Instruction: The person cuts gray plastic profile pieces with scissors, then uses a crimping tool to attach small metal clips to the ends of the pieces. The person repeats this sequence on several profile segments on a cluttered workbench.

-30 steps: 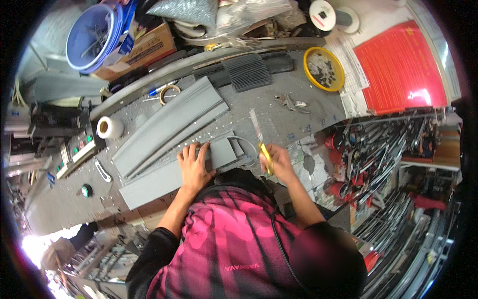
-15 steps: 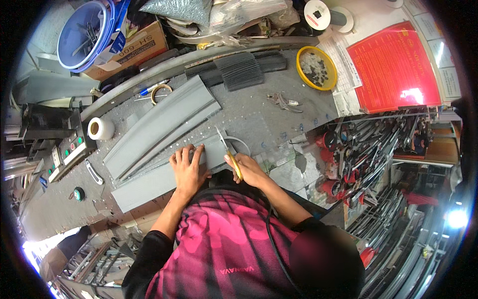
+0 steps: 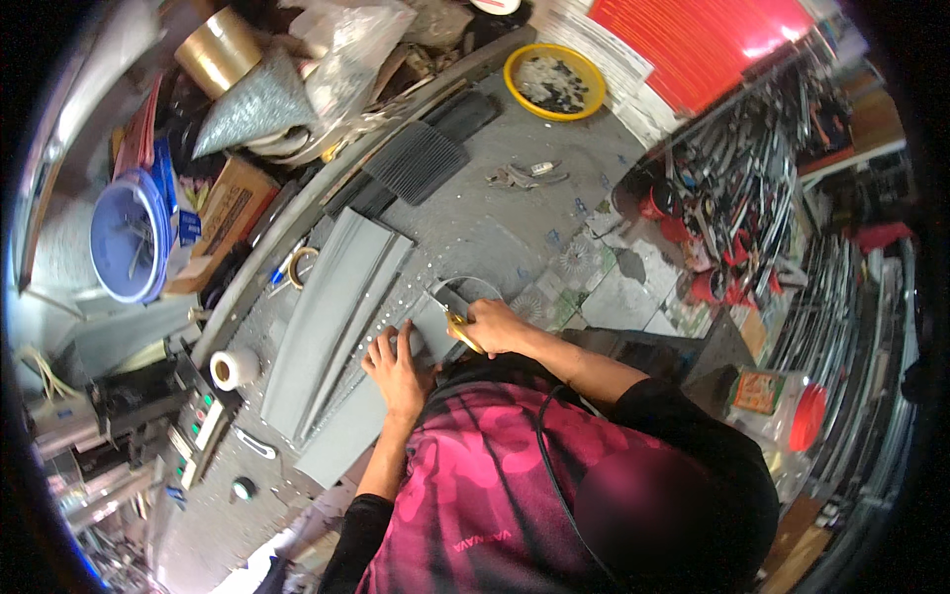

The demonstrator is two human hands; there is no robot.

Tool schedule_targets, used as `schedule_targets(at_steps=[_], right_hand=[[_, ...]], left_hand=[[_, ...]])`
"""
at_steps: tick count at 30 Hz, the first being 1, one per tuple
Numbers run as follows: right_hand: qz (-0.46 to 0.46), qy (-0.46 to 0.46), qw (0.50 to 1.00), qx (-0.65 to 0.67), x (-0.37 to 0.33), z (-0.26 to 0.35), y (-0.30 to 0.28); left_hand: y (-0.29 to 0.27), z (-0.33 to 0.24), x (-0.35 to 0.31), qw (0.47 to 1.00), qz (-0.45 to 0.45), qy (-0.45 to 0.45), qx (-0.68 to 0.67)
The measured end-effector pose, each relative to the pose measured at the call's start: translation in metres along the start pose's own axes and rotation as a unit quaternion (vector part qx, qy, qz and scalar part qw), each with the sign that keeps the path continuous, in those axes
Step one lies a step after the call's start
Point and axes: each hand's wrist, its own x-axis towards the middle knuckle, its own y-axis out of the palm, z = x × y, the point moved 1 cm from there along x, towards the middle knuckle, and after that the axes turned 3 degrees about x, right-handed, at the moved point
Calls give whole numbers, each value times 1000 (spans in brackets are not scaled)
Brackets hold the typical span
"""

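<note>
My left hand (image 3: 398, 374) lies with fingers spread on a long flat grey strip (image 3: 338, 447), pressing it against the bench. In my right hand (image 3: 498, 327) is a pair of yellow-handled scissors (image 3: 463, 335). Their blades are at the strip's far end, a short way beyond my left fingertips. From that end a thin pale sliver (image 3: 477, 281) curls round to the right. Beyond my left hand lie wider grey panels (image 3: 332, 297) with ridged edges. Whether the blades are closed on the strip is too small to tell.
The grey bench (image 3: 539, 223) holds pliers (image 3: 524, 175), a ribbed black piece (image 3: 421, 163), a yellow bowl (image 3: 594, 77) of small bits, a white roll (image 3: 235, 369), a tape ring (image 3: 304, 267) and a utility knife (image 3: 254, 443). A blue bucket (image 3: 131, 238) and cardboard box (image 3: 233, 213) stand behind.
The view has turned, so bench things appear shifted and tilted. The scissors, which had pointed up past the strip's end, now have their blades lower and over that end. My left hand stays on the strip.
</note>
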Motion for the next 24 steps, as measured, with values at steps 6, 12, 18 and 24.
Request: schedule_targets(at_steps=[6, 12, 18, 24], right_hand=[[-27, 44, 999, -6, -3, -3, 4], [-46, 46, 998, -10, -1, -4, 10], [-121, 0, 992, -22, 5, -20, 22], [-110, -22, 994, -7, 7, -36, 27]], left_hand=[[-32, 6, 61, 993, 87, 31, -72], [-8, -48, 153, 974, 120, 181, 62], [24, -75, 182, 920, 181, 257, 234], [31, -64, 175, 931, 157, 275, 184]])
